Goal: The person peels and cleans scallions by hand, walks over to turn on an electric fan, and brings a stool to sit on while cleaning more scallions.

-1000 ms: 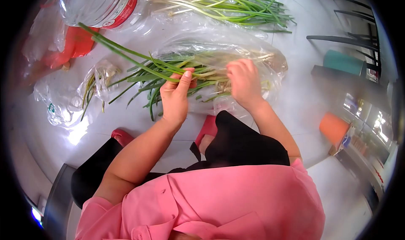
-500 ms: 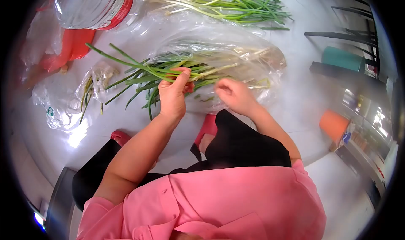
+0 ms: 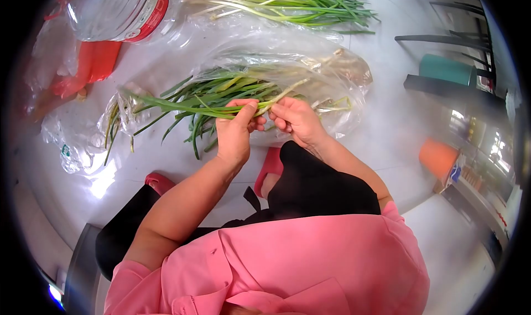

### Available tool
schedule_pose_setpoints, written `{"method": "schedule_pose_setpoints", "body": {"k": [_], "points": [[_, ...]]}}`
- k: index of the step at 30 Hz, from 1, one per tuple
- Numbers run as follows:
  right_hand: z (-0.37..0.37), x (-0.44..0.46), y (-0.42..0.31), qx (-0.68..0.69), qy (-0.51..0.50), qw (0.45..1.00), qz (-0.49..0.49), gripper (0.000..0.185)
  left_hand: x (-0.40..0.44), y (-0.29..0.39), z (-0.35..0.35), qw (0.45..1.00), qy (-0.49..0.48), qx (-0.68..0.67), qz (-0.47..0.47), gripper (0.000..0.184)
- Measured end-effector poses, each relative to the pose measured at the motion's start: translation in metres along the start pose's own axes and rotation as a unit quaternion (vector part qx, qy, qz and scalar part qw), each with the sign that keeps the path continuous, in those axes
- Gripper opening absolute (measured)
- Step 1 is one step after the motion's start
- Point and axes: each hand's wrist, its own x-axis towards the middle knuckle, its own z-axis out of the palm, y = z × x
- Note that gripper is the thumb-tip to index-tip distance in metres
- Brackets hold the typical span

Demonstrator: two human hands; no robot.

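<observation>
My left hand (image 3: 237, 128) is closed around the stalk of a green onion (image 3: 191, 103), whose green leaves reach out to the left. Fingers and thumb of my right hand (image 3: 294, 118) pinch the same green onion nearer its pale end, which points up and to the right. Beneath both hands, a heap of green onions (image 3: 221, 87) lies partly inside a clear plastic bag (image 3: 354, 71). Where exactly the right fingertips meet the stalk is partly hidden.
Another bunch of green onions (image 3: 310, 5) lies on plastic at the top. A large clear jar (image 3: 110, 10) with a red band, a red bag (image 3: 102, 60) and a crumpled bag of trimmings (image 3: 119, 113) are at the left. Black rack bars (image 3: 442, 40) stand at the right.
My right hand has come left and closed on the stalk beside my left hand. The left hand has moved slightly down and right, and the onion's leaves have swung lower.
</observation>
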Motion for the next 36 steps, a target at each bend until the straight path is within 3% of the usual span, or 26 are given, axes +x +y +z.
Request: {"method": "schedule_pose_setpoints", "body": {"k": [6, 8, 9, 10, 11, 13, 15, 17, 19, 23, 25, 26, 28, 29, 31, 34, 36], "points": [[-0.020, 0.003, -0.002, 0.006, 0.072, 0.997, -0.031, 0.015, 0.002, 0.002, -0.001, 1.000, 0.015, 0.017, -0.002, 0.017], [-0.040, -0.003, -0.008, -0.221, 0.134, 0.964, -0.062, 0.015, 0.002, 0.003, -0.002, 1.000, 0.007, 0.019, 0.009, 0.016], [-0.057, -0.006, -0.012, -0.458, 0.151, 0.872, -0.079, 0.016, 0.002, 0.005, -0.002, 1.000, 0.001, 0.020, 0.021, 0.015], [-0.074, -0.010, -0.015, -0.667, 0.157, 0.723, -0.090, 0.017, 0.003, 0.008, -0.003, 1.000, 0.001, 0.018, 0.022, 0.015], [-0.088, -0.013, -0.016, -0.668, 0.157, 0.721, -0.091, 0.017, 0.003, 0.010, -0.003, 0.998, -0.009, 0.039, 0.041, 0.014], [-0.107, -0.017, -0.014, -0.828, 0.130, 0.542, 0.063, 0.019, 0.005, 0.011, -0.005, 0.996, -0.019, 0.058, 0.059, 0.013], [-0.111, -0.017, -0.008, -0.831, 0.139, 0.537, 0.049, 0.021, 0.009, 0.008, -0.009, 0.988, -0.029, 0.109, 0.107, 0.013], [-0.102, -0.017, -0.005, -0.830, 0.152, 0.535, 0.034, 0.023, 0.007, 0.012, -0.008, 0.985, -0.044, 0.130, 0.110, 0.016], [-0.075, -0.014, -0.006, -0.645, 0.102, 0.755, -0.061, 0.030, 0.006, 0.015, -0.004, 0.980, -0.058, 0.152, 0.116, 0.019], [-0.050, -0.007, -0.012, -0.611, 0.124, 0.781, -0.044, 0.038, 0.003, 0.024, 0.001, 0.978, -0.078, 0.143, 0.127, 0.024], [-0.070, 0.000, -0.011, -0.606, 0.219, 0.763, -0.057, 0.041, 0.005, 0.029, 0.000, 0.975, -0.092, 0.147, 0.136, 0.025], [-0.077, 0.002, -0.018, -0.605, 0.218, 0.763, -0.059, 0.041, 0.008, 0.032, -0.003, 0.974, -0.097, 0.151, 0.139, 0.025], [-0.093, 0.001, -0.037, -0.527, 0.312, 0.782, -0.115, 0.039, 0.014, 0.040, -0.009, 0.973, -0.103, 0.152, 0.142, 0.024], [-0.092, 0.001, -0.051, -0.528, 0.313, 0.781, -0.117, 0.039, 0.018, 0.048, -0.012, 0.964, -0.126, 0.187, 0.145, 0.023], [-0.087, -0.002, -0.074, -0.323, 0.275, 0.901, -0.096, 0.046, 0.027, 0.067, -0.021, 0.950, -0.174, 0.225, 0.128, 0.021], [-0.096, 0.005, -0.079, -0.267, 0.214, 0.935, -0.091, 0.038, 0.027, 0.110, -0.033, 0.939, -0.228, 0.240, 0.095, 0.020], [-0.093, 0.008, -0.072, -0.300, 0.241, 0.917, -0.101, 0.036, 0.027, 0.125, -0.039, 0.934, -0.219, 0.256, 0.119, 0.022]]}}
